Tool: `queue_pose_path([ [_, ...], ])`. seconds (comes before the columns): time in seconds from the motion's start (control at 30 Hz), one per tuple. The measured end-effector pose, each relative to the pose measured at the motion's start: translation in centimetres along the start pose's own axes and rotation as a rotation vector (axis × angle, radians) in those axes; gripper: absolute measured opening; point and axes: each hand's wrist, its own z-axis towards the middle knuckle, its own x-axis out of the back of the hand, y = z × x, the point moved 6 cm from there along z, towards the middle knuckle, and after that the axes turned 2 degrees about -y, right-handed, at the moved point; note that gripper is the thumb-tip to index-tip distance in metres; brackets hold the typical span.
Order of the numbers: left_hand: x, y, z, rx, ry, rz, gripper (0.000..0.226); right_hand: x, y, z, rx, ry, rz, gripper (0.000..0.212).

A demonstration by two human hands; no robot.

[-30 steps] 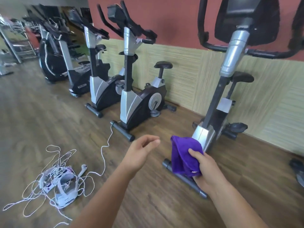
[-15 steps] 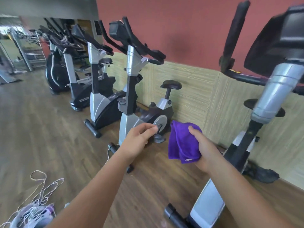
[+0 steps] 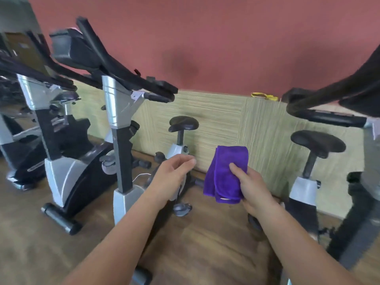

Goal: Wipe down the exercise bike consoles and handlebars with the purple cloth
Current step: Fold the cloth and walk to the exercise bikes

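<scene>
head | right hand (image 3: 254, 187) grips folded purple cloth (image 3: 226, 174) | left hand (image 3: 174, 175) empty, fingers loosely curled

The floor (image 3: 205, 243) is brown wood. Exercise bikes stand on it in a row by the wall: one (image 3: 121, 140) at 9 o'clock, more (image 3: 57, 151) past it, another (image 3: 308, 182) at 3 o'clock. A thin white cord (image 3: 139, 176) lies on the floor near the middle.

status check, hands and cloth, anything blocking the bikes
Right hand gripping folded purple cloth. Left hand empty, half open. Cloth not on any bike. Handlebars ahead left, nothing in the way.
</scene>
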Motion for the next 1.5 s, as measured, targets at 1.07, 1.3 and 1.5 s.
queue_pose_path([
  [1.07,-39.5,-1.5,66.9,-0.111,-0.857,-0.178,0.034,26.6,-11.8,47.0,0.418,0.806,0.156,0.021],
  [1.3,-54.1,3.1,66.2,-0.196,-1.112,-0.273,0.035,36.1,-13.3,44.0,0.475,1.061,0.215,0.027],
  [1.5,-62.4,8.2,62.2,-0.268,-1.356,-0.331,0.045,39.4,-17.3,39.4,0.571,1.298,0.198,0.019],
])
